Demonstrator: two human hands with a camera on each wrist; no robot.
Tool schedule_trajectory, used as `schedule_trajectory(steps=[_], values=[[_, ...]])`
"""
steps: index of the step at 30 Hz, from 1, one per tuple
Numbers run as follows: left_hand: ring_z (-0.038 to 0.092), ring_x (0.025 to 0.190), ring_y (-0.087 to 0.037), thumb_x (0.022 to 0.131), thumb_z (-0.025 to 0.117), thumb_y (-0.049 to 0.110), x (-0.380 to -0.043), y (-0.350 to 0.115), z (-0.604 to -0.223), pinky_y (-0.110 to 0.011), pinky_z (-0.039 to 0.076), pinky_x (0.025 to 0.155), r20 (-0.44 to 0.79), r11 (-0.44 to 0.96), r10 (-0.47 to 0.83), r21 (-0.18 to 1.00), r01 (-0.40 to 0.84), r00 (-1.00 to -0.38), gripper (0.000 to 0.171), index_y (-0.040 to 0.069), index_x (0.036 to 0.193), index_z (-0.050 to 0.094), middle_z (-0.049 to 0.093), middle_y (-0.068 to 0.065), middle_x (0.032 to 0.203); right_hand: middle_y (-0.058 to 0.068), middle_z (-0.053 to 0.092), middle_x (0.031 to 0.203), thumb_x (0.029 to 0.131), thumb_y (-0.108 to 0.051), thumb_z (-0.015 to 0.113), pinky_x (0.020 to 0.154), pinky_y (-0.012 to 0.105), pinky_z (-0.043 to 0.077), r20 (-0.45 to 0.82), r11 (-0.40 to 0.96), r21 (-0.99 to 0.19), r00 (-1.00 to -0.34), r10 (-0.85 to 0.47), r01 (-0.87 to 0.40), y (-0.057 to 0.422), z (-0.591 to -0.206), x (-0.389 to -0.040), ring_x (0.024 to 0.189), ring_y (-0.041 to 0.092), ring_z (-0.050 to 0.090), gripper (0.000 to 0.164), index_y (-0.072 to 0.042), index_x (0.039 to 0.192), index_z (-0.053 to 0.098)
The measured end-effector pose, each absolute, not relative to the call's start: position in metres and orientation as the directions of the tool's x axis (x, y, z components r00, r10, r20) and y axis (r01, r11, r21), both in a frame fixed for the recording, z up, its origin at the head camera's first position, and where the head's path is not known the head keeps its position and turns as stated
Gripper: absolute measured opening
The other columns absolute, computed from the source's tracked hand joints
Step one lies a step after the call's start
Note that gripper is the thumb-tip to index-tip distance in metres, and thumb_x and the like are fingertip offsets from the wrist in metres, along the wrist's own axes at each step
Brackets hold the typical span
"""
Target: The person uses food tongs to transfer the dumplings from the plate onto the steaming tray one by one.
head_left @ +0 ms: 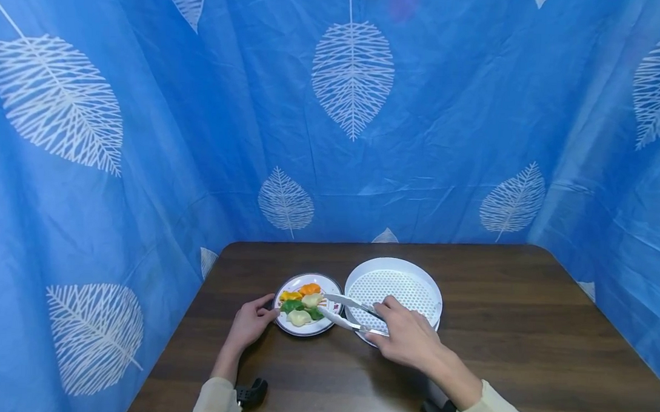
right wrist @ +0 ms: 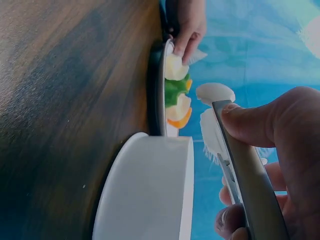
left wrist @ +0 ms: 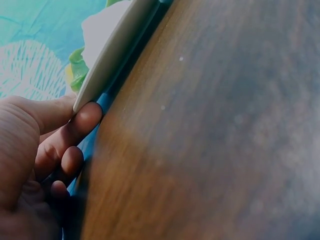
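At the left of the table, my left hand (head_left: 251,322) pinches the near-left rim of a round white plate (head_left: 305,331) with a dark edge line. In the left wrist view, the thumb lies over the plate's edge (left wrist: 111,65) and a fingertip sits under it. Orange (head_left: 309,288), yellow (head_left: 290,295), green (head_left: 292,306) and pale dumpling-like pieces (head_left: 299,318) are grouped on the plate. Metal tongs with white tips (head_left: 339,319) are gripped in my right hand (head_left: 411,337). Their tips are spread apart over the plate's right side, with nothing visibly held between them.
A round white steamer tray (head_left: 397,281) with a perforated base stands right beside the plate, partly under my right hand and the tongs. Both rest on a dark wooden table (head_left: 522,334). A blue curtain (head_left: 442,113) with white leaf prints surrounds the back and sides.
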State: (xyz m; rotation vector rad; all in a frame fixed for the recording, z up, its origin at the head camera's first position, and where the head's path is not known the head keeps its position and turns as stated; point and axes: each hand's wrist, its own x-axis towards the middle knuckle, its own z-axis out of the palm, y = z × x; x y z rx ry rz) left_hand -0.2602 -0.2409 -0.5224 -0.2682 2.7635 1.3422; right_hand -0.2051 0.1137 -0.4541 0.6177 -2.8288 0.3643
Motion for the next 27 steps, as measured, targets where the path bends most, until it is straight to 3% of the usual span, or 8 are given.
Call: schedule_trajectory(steps=[14,27], values=[[0.051,0.059,-0.02,0.087,0.065,0.039,-0.26,-0.241,-0.522,-0.028,0.04,0.059,-0.146,0.585,-0.129,0.787,-0.194,-0.981,0.051,0.025,0.135,0.053,0.051,-0.002,0.062,-0.005,0.051,0.088,0.073,-0.053,0.072,0.047,0.026,0.033,0.265,0.86,-0.12,-0.851,-0.453,-0.496,0.1,-0.457,-0.212,0.053,0.009,0.041,0.051,-0.02,0.111,0.065],[0.043,0.051,-0.015,0.087,0.066,0.033,-0.259,-0.241,-0.521,-0.025,0.032,0.048,-0.085,0.604,-0.112,0.785,-0.136,-0.99,0.049,0.021,0.134,0.055,0.049,0.001,0.056,-0.004,0.052,0.084,0.075,-0.047,0.074,0.045,0.025,0.032,0.23,0.86,-0.101,-0.853,-0.468,-0.5,0.09,-0.455,-0.215,0.05,0.011,0.039,0.041,-0.02,0.104,0.067]])
